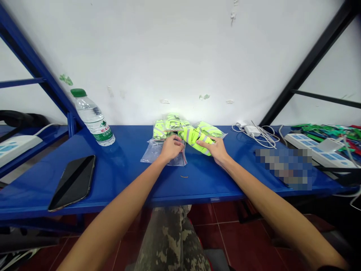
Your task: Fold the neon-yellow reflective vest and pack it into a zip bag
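A folded fluorescent yellow reflective band with silver stripes lies near the wall, and my right hand is closed on its right end, thumb on top. My left hand has its fingers curled together at the edge of a clear plastic zip bag, which lies flat on the table and looks empty. Its fingertips are partly hidden. Just behind my hands are several packed yellow items in clear bags, with another packed yellow item on the right.
The blue table meets a white wall. At left are a water bottle and a black phone. To the right lie a white charger with cable, a blurred-out object and a power strip.
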Demonstrator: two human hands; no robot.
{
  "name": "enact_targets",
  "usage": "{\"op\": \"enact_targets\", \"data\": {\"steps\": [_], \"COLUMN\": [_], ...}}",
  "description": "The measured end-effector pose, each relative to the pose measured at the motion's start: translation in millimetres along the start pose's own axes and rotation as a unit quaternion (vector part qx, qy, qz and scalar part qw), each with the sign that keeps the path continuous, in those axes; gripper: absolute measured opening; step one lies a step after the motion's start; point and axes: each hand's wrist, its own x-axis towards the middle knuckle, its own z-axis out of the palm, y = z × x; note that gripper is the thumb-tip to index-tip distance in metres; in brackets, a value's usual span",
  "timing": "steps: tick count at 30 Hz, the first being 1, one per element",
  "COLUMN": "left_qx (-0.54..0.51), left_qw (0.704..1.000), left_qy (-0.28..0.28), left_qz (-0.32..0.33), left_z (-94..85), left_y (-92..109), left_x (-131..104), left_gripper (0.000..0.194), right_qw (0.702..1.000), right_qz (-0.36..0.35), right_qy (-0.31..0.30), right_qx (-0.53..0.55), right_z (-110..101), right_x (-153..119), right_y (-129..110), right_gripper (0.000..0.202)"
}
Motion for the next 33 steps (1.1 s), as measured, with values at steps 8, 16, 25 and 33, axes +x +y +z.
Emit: {"op": "enact_targets", "data": {"steps": [8,16,25,33], "left_qx": [-0.066,-0.134,0.007,0.187], "left_qw": [0.994,0.987,0.969,0.898], "left_qy": [0.040,0.063,0.161,0.211], "left_qz": [0.073,0.054,0.188,0.339], "left_z": [5.3,-5.3,-0.9,11.6], "left_y": [10,31,37,40], "left_x": [-6,-12,-20,-42], "left_gripper": [0.026,0.027,0.025,0.021], "right_qw": [0.976,0.976,0.980,0.963], "right_qz": [0.156,0.161,0.163,0.210], "right_qy": [-0.027,-0.027,-0.050,-0.122], "right_qx": [0.148,0.148,0.102,0.117], "right_z": [2,2,6,-5], "right_x": [2,0,-4,-3], "right_y": [-4,-8,-12,-19], "right_gripper": [0.039,0.041,0.040,0.038]}}
